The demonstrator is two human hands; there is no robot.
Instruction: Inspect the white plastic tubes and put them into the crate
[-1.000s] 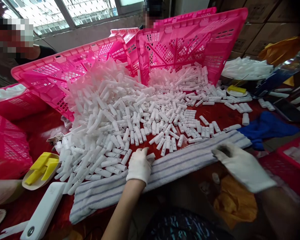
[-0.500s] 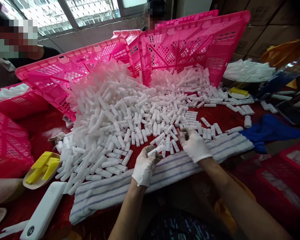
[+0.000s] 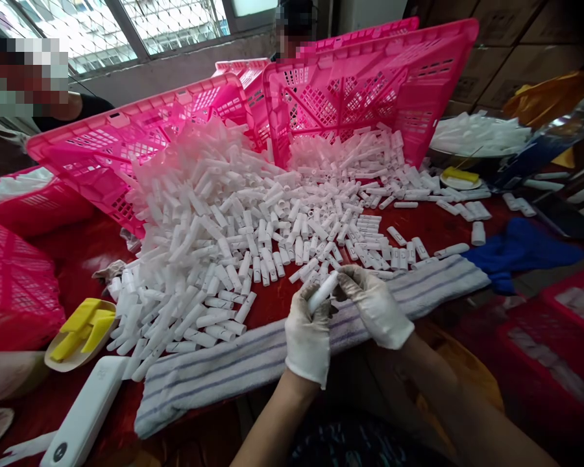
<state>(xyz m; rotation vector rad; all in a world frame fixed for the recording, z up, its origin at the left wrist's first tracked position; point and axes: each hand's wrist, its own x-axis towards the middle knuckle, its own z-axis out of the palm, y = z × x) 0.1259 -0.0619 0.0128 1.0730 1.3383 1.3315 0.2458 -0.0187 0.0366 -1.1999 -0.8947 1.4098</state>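
Observation:
A white plastic tube (image 3: pixel 323 292) is held up above the striped towel, tilted. My left hand (image 3: pixel 307 334), in a white glove with dark-stained fingertips, is closed round its lower part. The gloved fingers of my right hand (image 3: pixel 377 308) pinch at its upper end; their exact grip is partly hidden. Just beyond both hands lies a big heap of similar white tubes (image 3: pixel 209 214), many with small dark print. The folded white towel with blue stripes (image 3: pixel 199 383) runs along the table's front edge beneath the hands.
Pink plastic crates (image 3: pixel 345 84) stand tipped behind the heap. At left are a dish (image 3: pixel 53 363) with yellow pieces (image 3: pixel 78 327) and a white oblong device (image 3: pixel 85 415). A blue cloth (image 3: pixel 535 256) lies at right. People are partly visible across the table.
Both hands have drawn back from the heap's near edge and come together. The tube in my left hand has been lifted over the towel, and my right hand has moved onto its end.

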